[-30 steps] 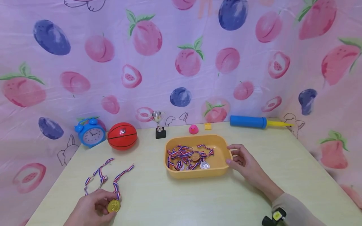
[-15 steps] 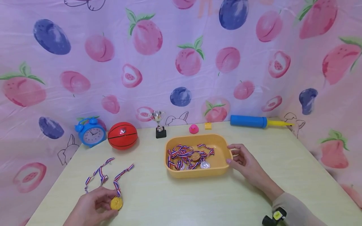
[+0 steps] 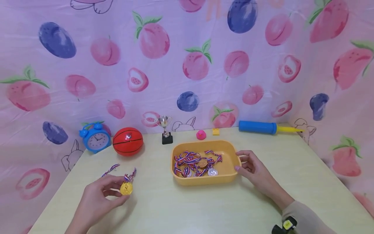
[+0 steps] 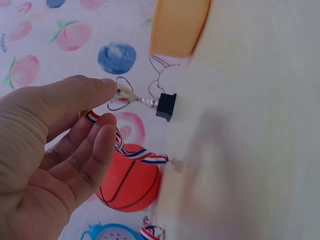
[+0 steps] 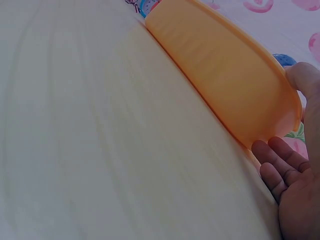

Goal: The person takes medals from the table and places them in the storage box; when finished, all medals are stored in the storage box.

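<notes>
My left hand (image 3: pixel 100 198) pinches a gold medal (image 3: pixel 126 188) between thumb and fingers, raised over the left part of the table. Its striped ribbon (image 4: pixel 145 157) trails toward the back, partly hidden behind the hand in the head view. With thumb at the rim and fingertips against the outer wall, my right hand (image 3: pixel 253 168) holds the right end of a yellow plastic basket (image 3: pixel 201 181). Inside lie tangled red, white and blue ribbons (image 3: pixel 187 159), a bronze medal (image 3: pixel 203 163) and a silver medal (image 3: pixel 212 171).
Along the back stand a blue alarm clock (image 3: pixel 95 138), a red basketball (image 3: pixel 128 141), a small trophy cup (image 3: pixel 166 130), a pink toy (image 3: pixel 201 135) and a yellow block (image 3: pixel 216 131). A blue pump (image 3: pixel 257 127) with a yellow nozzle lies at the back right, before a fruit-print curtain (image 3: pixel 163 81).
My left hand has lifted the gold medal and moved it away from me and slightly right, drawing its ribbon along. The right hand and basket stay in place.
</notes>
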`<action>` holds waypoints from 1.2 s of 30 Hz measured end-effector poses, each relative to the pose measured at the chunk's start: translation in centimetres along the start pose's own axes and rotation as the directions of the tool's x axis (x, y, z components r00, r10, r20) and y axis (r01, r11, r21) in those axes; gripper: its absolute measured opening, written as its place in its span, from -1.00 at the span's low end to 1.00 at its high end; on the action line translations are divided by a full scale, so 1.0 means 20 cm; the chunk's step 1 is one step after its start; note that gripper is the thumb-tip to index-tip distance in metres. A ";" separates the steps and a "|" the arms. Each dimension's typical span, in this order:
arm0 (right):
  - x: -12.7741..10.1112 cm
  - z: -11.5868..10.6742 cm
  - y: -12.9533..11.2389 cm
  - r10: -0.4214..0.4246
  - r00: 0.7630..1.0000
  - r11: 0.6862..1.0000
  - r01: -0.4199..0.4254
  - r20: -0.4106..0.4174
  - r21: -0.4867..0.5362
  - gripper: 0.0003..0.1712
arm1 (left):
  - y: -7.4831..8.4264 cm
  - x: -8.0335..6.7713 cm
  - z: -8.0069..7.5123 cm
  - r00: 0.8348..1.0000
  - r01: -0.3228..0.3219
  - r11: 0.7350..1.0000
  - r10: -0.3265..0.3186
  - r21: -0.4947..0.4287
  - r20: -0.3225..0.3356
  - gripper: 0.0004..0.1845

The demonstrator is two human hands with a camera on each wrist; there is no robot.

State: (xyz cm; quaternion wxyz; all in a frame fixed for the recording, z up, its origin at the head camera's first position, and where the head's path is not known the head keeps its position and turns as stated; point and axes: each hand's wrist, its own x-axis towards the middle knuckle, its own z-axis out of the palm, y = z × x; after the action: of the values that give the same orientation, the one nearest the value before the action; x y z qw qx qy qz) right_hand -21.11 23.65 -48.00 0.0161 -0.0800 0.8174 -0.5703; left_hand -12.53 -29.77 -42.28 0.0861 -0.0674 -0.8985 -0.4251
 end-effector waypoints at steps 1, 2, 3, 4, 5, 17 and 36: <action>0.00 0.00 0.00 -0.001 1.000 1.000 0.001 0.000 0.000 -0.35 | 0.01 0.01 0.00 1.000 -0.010 1.000 0.010 0.002 -0.008 -0.43; 0.00 0.00 0.00 -0.003 1.000 1.000 0.003 -0.001 -0.001 -0.35 | 0.03 0.03 0.00 1.000 -0.015 1.000 0.015 0.006 -0.014 -0.43; 0.00 0.00 0.00 -0.004 1.000 1.000 0.004 -0.002 0.000 -0.35 | 0.04 0.04 0.00 1.000 -0.021 1.000 0.021 0.007 -0.019 -0.43; 0.00 0.00 0.00 -0.004 1.000 1.000 0.004 -0.001 0.000 -0.35 | 0.06 0.06 0.01 0.999 -0.025 1.000 0.025 0.008 -0.022 -0.43; 0.00 0.00 0.00 -0.004 1.000 1.000 0.004 -0.001 -0.001 -0.35 | 0.07 0.07 0.01 0.999 -0.023 1.000 0.023 0.012 -0.023 -0.43; 0.00 0.00 0.00 0.004 1.000 1.000 -0.004 0.001 -0.015 -0.35 | 0.24 0.24 0.05 0.987 -0.159 0.987 0.159 0.014 -0.005 -0.43; 0.00 0.00 0.00 0.013 1.000 1.000 -0.013 -0.007 -0.022 -0.32 | 0.50 0.49 0.11 0.938 -0.331 0.938 0.339 0.102 -0.077 -0.40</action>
State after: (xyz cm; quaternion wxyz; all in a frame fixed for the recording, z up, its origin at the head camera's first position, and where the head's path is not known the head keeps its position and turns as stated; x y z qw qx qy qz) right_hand -21.12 23.70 -48.08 0.0161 -0.0730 0.8243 -0.5612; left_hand -20.34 -21.32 -33.92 0.2020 -0.1956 -0.8866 -0.3673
